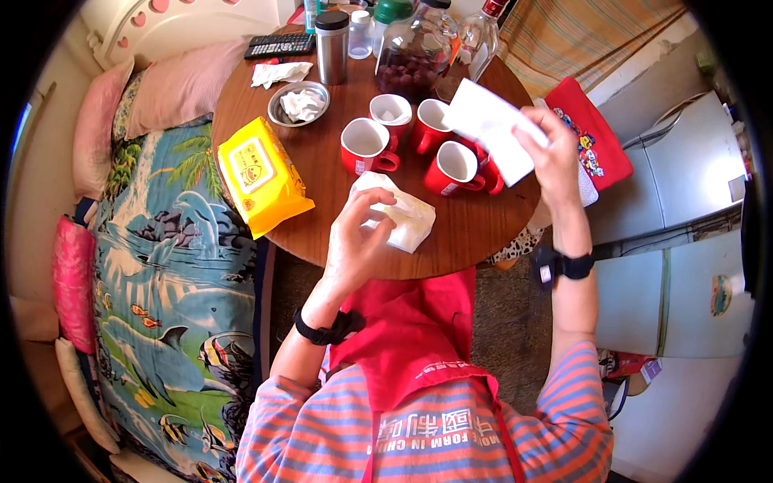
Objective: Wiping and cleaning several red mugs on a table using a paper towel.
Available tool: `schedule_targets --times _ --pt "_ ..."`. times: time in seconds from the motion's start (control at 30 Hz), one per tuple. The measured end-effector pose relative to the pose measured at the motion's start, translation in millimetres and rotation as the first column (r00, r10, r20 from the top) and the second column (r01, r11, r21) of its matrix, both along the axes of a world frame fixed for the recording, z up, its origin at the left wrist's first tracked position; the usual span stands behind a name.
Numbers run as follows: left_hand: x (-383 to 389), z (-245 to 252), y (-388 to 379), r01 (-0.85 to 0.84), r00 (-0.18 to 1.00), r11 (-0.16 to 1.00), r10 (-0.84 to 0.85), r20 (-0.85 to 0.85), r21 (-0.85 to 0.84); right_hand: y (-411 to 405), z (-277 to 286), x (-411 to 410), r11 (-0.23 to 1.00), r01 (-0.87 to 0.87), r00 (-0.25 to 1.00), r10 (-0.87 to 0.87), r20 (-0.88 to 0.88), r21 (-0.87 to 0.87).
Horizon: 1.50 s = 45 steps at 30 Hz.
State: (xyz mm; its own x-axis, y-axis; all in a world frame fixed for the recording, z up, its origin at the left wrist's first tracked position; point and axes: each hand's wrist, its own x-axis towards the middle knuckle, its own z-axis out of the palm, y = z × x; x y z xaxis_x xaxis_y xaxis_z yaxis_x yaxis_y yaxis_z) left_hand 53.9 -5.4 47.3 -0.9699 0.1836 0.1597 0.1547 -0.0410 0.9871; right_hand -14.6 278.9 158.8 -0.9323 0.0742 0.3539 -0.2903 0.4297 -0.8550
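My right hand (pixel 552 148) holds a folded white tissue (pixel 492 130) by its right edge, raised over the right part of the round wooden table. My left hand (pixel 361 232) is over the left side of a soft plastic tissue pack (pixel 409 220) near the table's front edge; its thumb and fingers are apart. Whether the fingertips touch the pack is unclear. Just beyond stand several red mugs with white insides: a front left mug (pixel 365 139), a back left mug (pixel 391 111) with something white inside, a back right mug (pixel 432 124) and a front right mug (pixel 456 166). The tissue partly hides another.
On the table (pixel 326 229) are a yellow wet-wipe pack (pixel 259 175), a steel bowl (pixel 299 104) of crumpled tissue, a steel flask (pixel 332 51), a remote control (pixel 279 46), a glass jar (pixel 413 57) of dark fruit and a clear bottle (pixel 480 36). A bed (pixel 175 271) adjoins at left.
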Motion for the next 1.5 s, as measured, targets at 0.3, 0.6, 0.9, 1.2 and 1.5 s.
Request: schedule_targets --times 0.3,0.6,0.9,1.2,1.5 --pt "15 -16 -8 0.049 0.999 0.998 -0.049 0.015 -0.025 -62 -30 -75 0.482 0.071 0.997 -0.025 -0.068 0.873" --pt "20 -20 -15 0.056 0.998 0.998 -0.056 0.031 -0.002 -55 -26 -117 0.837 -0.471 0.766 0.233 0.598 0.277" --pt "23 -20 -15 0.073 0.995 0.997 -0.072 0.07 -0.017 -45 -57 -130 0.652 -0.521 0.825 0.217 0.522 0.551" --pt "29 -26 -14 0.091 0.988 0.996 -0.091 0.126 0.007 -56 -73 -121 0.483 -0.407 0.913 0.213 0.347 0.775" --pt "30 -24 -12 0.111 0.984 0.994 -0.111 0.142 0.012 -58 -86 -129 0.404 -0.503 0.859 0.136 0.494 0.764"
